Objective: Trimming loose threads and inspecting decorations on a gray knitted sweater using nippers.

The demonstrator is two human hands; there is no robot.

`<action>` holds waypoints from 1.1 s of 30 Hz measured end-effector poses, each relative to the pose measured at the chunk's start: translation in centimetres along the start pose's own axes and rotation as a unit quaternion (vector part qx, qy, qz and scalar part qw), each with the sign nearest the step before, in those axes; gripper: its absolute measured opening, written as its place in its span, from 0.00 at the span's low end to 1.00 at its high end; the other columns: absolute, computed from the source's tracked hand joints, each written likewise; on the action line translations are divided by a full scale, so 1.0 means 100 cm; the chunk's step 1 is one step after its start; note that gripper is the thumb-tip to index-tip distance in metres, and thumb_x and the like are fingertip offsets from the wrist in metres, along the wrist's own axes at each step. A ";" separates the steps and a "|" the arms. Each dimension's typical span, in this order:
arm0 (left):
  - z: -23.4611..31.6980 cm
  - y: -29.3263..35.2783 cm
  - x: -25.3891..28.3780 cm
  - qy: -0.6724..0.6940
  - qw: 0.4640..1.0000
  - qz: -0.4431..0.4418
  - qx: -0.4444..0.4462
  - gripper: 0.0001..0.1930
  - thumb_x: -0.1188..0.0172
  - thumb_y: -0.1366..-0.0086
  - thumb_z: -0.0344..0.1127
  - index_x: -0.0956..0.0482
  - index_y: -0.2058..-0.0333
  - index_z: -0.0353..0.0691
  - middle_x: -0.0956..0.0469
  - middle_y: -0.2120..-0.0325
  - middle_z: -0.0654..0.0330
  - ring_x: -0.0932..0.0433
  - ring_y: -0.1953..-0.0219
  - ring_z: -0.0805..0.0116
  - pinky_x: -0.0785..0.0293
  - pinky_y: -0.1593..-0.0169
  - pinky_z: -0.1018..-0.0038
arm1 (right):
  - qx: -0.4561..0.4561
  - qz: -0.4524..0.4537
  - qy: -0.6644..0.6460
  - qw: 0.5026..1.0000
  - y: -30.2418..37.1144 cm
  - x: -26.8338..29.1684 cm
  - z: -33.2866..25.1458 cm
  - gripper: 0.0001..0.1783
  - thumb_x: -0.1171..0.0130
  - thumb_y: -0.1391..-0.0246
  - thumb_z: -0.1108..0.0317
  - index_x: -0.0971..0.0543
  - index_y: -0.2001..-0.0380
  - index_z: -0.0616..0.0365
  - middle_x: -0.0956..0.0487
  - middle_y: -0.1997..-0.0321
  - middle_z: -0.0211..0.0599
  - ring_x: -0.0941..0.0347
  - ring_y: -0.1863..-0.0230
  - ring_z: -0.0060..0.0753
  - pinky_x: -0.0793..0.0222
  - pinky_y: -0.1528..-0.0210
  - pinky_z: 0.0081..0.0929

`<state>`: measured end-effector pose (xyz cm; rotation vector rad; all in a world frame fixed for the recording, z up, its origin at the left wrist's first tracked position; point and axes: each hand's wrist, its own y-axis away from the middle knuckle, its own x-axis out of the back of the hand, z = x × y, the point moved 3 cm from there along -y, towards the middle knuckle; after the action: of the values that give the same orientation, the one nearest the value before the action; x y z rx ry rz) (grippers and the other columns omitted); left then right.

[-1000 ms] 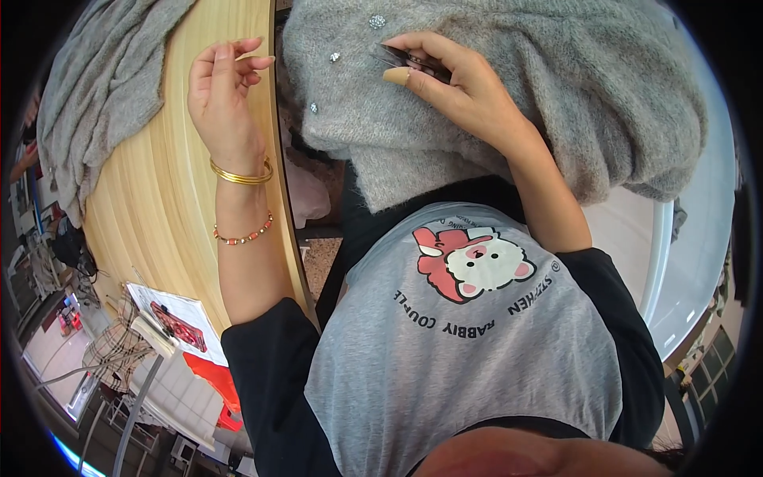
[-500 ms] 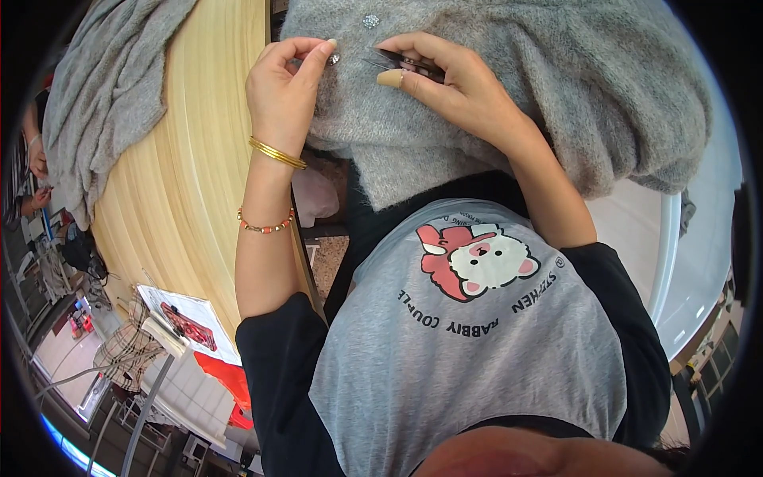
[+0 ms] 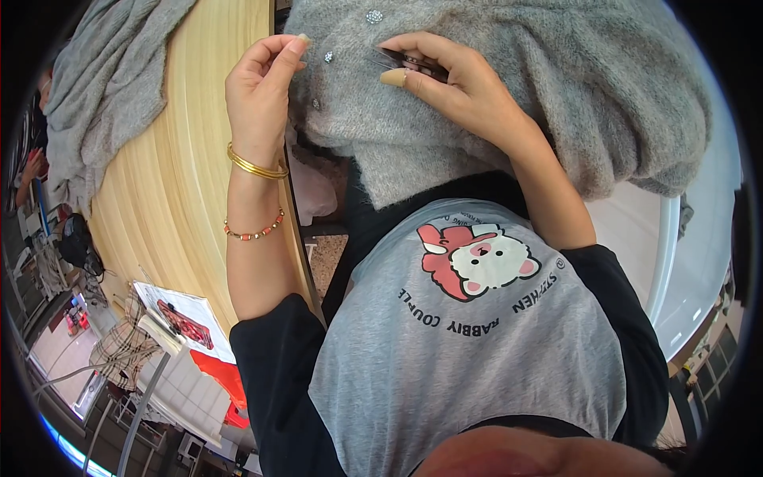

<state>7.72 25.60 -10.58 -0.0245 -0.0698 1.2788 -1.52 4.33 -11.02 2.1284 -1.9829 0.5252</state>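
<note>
A grey fuzzy knit garment (image 3: 469,87) lies over my lap and spreads across the upper middle. Sparkling round buttons dot it: a larger one (image 3: 373,17) near the top, a smaller one (image 3: 328,57) below it, and another (image 3: 316,103) by the garment's left edge. My right hand (image 3: 453,83) rests at the garment, closed around dark thread snips (image 3: 412,63) whose tips point left toward the smaller button. Left of that button, my left hand (image 3: 266,75) is raised with thumb and forefinger pinched together. Anything between those fingertips is too fine to make out.
A wooden table (image 3: 187,119) runs along my left, with another grey knit piece (image 3: 103,87) at its far end. Nearer lie a printed sheet (image 3: 184,318) and a red item (image 3: 221,378). At the right is a white curved surface (image 3: 691,262). Another person's hand (image 3: 32,168) shows far left.
My left hand has drawn left, off the smaller button, which now shows with the one below it. The right hand and snips have barely shifted.
</note>
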 end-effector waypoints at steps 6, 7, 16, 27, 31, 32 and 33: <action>0.015 0.001 0.007 0.048 0.998 0.043 -0.018 0.08 0.38 0.33 0.32 0.19 0.59 0.34 0.19 0.66 0.64 0.24 0.66 0.79 0.30 0.60 0.83 | 0.001 -0.004 0.008 1.000 -0.001 0.000 0.000 0.19 0.40 0.41 0.69 0.24 0.47 0.63 0.22 0.64 0.26 0.30 0.62 0.15 0.32 0.59 0.16; 0.018 -0.001 0.010 0.049 0.998 0.043 -0.017 0.08 0.38 0.33 0.32 0.19 0.59 0.34 0.19 0.66 0.64 0.24 0.66 0.79 0.30 0.60 0.83 | 0.001 0.002 -0.003 1.000 -0.001 -0.001 0.001 0.19 0.39 0.41 0.68 0.24 0.47 0.63 0.22 0.64 0.26 0.30 0.62 0.15 0.32 0.59 0.16; 0.032 -0.002 0.050 -0.194 0.974 0.086 -0.075 0.11 0.38 0.34 0.39 0.18 0.70 0.36 0.18 0.69 0.62 0.23 0.71 0.77 0.30 0.66 0.79 | -0.004 0.006 0.008 1.000 -0.001 -0.001 0.006 0.20 0.38 0.41 0.67 0.23 0.47 0.62 0.22 0.63 0.27 0.28 0.60 0.16 0.31 0.56 0.17; -0.012 0.013 -0.026 -0.424 0.904 -0.023 -0.057 0.17 0.32 0.44 0.46 0.16 0.66 0.36 0.19 0.67 0.54 0.19 0.65 0.56 0.23 0.60 0.65 | -0.012 -0.005 -0.031 0.999 0.000 -0.002 0.005 0.20 0.40 0.41 0.70 0.24 0.45 0.61 0.24 0.61 0.26 0.29 0.58 0.16 0.33 0.53 0.16; -0.016 0.009 -0.026 -0.425 0.903 -0.022 -0.048 0.13 0.33 0.43 0.43 0.15 0.68 0.38 0.18 0.69 0.54 0.19 0.67 0.56 0.23 0.62 0.65 | -0.019 0.002 -0.024 1.000 -0.001 -0.002 0.004 0.19 0.40 0.41 0.71 0.24 0.46 0.60 0.24 0.63 0.24 0.31 0.58 0.15 0.34 0.53 0.15; -0.017 0.008 -0.024 -0.400 0.915 -0.028 -0.035 0.12 0.33 0.43 0.41 0.15 0.68 0.38 0.18 0.70 0.53 0.19 0.68 0.56 0.23 0.63 0.65 | -0.017 -0.001 -0.024 1.000 -0.001 -0.002 0.003 0.19 0.40 0.41 0.71 0.24 0.46 0.60 0.24 0.63 0.24 0.31 0.58 0.15 0.34 0.53 0.15; -0.017 0.008 -0.022 -0.400 0.915 -0.029 -0.036 0.12 0.33 0.43 0.41 0.15 0.68 0.38 0.18 0.70 0.53 0.19 0.68 0.56 0.23 0.63 0.65 | -0.019 0.001 -0.022 1.000 0.000 -0.001 0.004 0.19 0.40 0.41 0.71 0.23 0.46 0.60 0.24 0.63 0.24 0.31 0.59 0.15 0.34 0.54 0.15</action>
<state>6.48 23.76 -12.36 0.4386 -0.8177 1.1562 -1.49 4.32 -11.45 2.1338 -2.0030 0.4410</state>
